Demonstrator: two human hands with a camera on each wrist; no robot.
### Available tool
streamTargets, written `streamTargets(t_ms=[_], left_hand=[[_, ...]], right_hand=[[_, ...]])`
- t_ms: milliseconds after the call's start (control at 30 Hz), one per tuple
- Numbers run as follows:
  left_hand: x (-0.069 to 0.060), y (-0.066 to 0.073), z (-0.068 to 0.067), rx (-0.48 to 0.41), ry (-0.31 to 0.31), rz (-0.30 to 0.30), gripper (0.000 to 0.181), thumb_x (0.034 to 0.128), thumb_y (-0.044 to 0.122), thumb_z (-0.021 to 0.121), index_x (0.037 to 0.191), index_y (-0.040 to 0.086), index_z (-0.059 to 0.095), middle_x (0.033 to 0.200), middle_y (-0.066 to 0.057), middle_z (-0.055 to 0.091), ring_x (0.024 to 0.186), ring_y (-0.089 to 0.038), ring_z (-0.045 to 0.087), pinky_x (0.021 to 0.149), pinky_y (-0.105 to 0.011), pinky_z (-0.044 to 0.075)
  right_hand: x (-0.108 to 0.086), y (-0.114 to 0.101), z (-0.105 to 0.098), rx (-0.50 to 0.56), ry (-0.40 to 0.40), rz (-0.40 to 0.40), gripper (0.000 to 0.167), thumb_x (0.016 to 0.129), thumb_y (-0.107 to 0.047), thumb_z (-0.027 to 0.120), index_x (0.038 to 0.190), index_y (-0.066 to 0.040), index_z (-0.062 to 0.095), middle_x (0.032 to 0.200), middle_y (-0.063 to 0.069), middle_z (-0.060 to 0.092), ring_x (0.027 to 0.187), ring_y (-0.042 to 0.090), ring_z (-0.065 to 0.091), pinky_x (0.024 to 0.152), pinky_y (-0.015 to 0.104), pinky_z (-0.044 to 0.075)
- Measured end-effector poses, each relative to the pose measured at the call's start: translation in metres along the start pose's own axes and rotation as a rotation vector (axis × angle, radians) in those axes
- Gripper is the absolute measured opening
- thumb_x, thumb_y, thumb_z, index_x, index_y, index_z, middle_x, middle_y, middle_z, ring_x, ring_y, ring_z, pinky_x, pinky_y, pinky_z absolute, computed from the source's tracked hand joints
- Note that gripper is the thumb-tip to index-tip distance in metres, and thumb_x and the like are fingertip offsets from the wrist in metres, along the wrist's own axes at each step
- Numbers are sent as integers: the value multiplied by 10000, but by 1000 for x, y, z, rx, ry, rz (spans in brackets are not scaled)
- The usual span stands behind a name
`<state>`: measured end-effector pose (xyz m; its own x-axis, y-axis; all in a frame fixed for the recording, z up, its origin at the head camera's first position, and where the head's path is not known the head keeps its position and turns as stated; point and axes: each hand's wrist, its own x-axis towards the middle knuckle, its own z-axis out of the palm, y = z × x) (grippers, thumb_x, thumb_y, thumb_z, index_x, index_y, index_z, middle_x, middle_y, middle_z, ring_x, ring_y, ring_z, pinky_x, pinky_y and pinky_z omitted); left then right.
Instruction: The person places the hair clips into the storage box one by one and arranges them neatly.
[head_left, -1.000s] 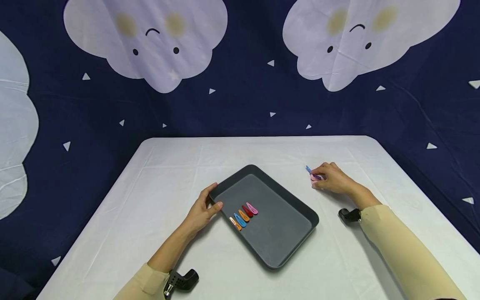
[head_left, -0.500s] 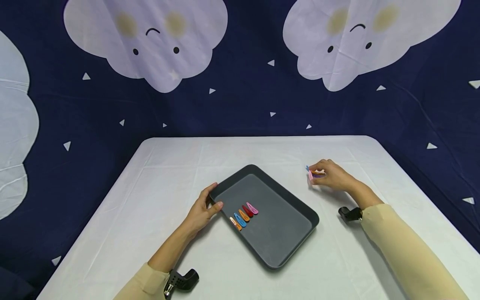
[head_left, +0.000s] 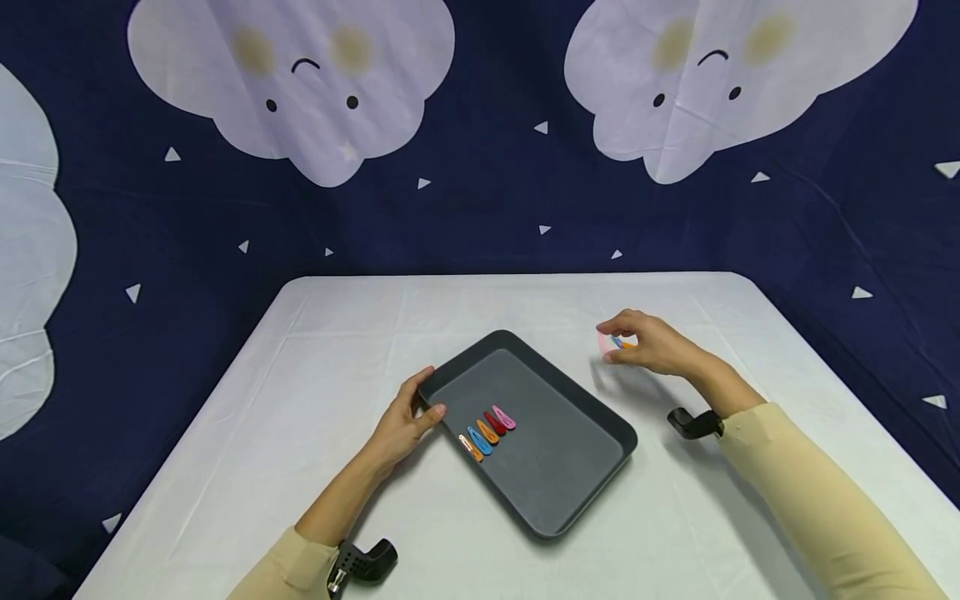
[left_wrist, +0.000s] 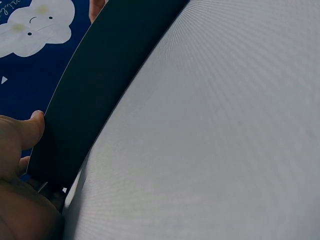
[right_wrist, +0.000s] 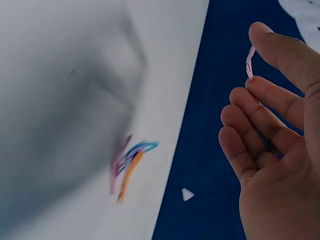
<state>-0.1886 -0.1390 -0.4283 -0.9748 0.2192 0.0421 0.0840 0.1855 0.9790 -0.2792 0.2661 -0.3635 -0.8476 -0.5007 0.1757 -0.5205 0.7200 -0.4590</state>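
My left hand grips the left corner of a dark grey tray, its thumb over the rim. Several snap hair clips lie in a slanted row in the tray, from an orange one past a blue one to a pink one. Right of the tray, my right hand is raised over the table. Between thumb and index fingertip it pinches a light pink hair clip. Below lies a small pile of loose clips, with an orange clip and a blue clip showing.
A white cloth covers the table. Behind it hangs a dark blue curtain with clouds. A black wrist camera sits at the left wrist, another black camera at the right.
My right hand has lifted off the pile and moved slightly left, now with a pink hair clip pinched in its fingertips. The left hand and tray have stayed put.
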Motion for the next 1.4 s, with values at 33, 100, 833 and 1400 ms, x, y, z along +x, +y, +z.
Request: streamTargets(t_ms=[33,100,833,1400], left_hand=[[0,0,0,0,1,-1,660,915,72,585,1481,94,247,1520,-229,268,1444,-358,195,1184,-475,168],[0,0,0,-1,1,-2,658,916,73,584,1481,94,247,1522,-227,265,1445,-357,192,1185,-473,165],[0,1,0,-6,0,-19,668,917,73,581,1487,99,234,1521,-222,271,1443,-355,202,1184,-477,171],[0,2,0,-7,-2,-16,663,919,79,581,1485,103,237,1514,-226,287,1439,-354,216,1180,-480,186]], right_hand=[[1,-3,-1,3,-3,-3,500,783,-257,766,1219,-62,619,1136,70,625,1040,223,568,911,430,465],[3,-9,-1,13,-6,-9,507,781,-269,768,1222,-66,619,1143,59,625,1044,213,565,903,419,465],[22,-69,7,87,-60,-189,486,782,-256,770,1219,-104,623,1154,4,632,1094,198,576,938,429,476],[38,-94,37,102,-169,-241,476,797,-248,750,1234,-113,617,1179,-13,617,1130,192,578,973,407,468]])
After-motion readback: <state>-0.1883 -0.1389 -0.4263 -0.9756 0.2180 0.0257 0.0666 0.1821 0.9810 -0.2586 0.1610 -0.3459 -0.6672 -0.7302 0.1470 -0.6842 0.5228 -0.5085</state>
